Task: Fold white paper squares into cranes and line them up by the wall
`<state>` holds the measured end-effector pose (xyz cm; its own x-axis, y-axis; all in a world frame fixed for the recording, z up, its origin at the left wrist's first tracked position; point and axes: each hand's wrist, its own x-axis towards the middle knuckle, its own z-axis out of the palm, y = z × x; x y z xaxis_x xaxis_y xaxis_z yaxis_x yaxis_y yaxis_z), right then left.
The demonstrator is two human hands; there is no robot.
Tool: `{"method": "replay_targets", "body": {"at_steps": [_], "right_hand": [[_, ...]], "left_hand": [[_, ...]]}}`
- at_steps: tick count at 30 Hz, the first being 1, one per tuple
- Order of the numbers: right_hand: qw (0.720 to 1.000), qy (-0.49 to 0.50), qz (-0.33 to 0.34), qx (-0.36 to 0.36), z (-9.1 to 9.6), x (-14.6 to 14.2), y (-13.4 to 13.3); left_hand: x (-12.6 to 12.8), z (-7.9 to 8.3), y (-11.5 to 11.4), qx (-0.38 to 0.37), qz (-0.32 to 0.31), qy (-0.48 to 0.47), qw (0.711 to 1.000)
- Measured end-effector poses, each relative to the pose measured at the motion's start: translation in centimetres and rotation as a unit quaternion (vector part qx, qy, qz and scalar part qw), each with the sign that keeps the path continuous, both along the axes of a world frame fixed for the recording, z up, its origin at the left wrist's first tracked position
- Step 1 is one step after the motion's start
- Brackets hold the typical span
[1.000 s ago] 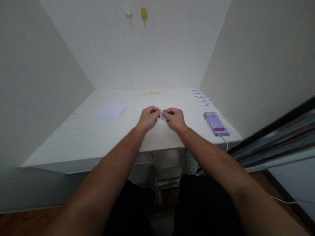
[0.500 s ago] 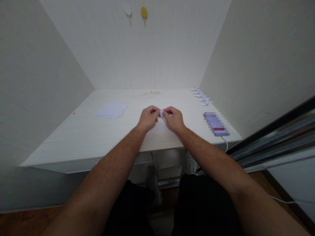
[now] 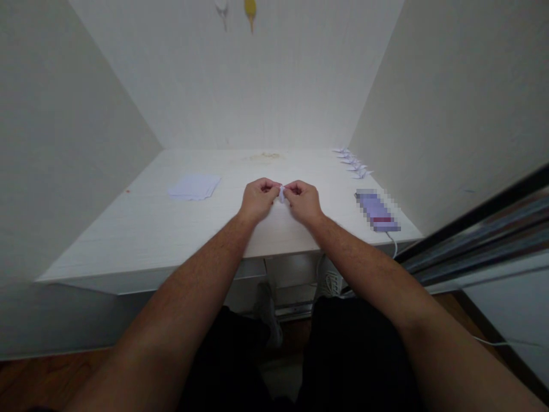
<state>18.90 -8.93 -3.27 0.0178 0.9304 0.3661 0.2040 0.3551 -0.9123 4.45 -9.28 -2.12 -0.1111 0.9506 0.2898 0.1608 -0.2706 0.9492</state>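
Note:
Between my fingertips, just above the middle of the white table, is a small folded piece of white paper (image 3: 282, 195). My left hand (image 3: 259, 198) pinches its left side, thumb against forefinger. From the other side my right hand (image 3: 302, 200) grips it the same way. The two hands almost meet, and their fingers cover much of the paper, so its exact folds cannot be made out.
A stack of white paper sheets (image 3: 194, 187) lies on the left of the table (image 3: 141, 229). Several folded paper cranes (image 3: 358, 170) stand in a row at the back right. Nearer on that side lies a phone (image 3: 377, 210), its screen blurred, with a white cable (image 3: 393, 245).
The paper between my fingers now shows a longer, narrower shape pointing downward. My fingers have shifted slightly around it. The whole view has tilted a little, so the table sits higher.

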Motion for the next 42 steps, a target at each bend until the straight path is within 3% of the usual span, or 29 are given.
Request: {"method": "replay_targets", "body": {"at_steps": [16, 33, 42], "right_hand": [[1.0, -0.018, -0.005, 0.011, 0.3, 0.1, 0.3], [1.0, 0.012, -0.011, 0.0, 0.1, 0.3, 0.7], [1.0, 0.015, -0.01, -0.024, 0.5, 0.0, 0.3]], "left_hand": [[0.3, 0.3, 0.2, 0.021, 0.034, 0.031, 0.999], [0.3, -0.2, 0.7, 0.016, -0.016, -0.015, 1.0], [0.2, -0.3, 0.9, 0.008, -0.01, -0.028, 1.0]]}}
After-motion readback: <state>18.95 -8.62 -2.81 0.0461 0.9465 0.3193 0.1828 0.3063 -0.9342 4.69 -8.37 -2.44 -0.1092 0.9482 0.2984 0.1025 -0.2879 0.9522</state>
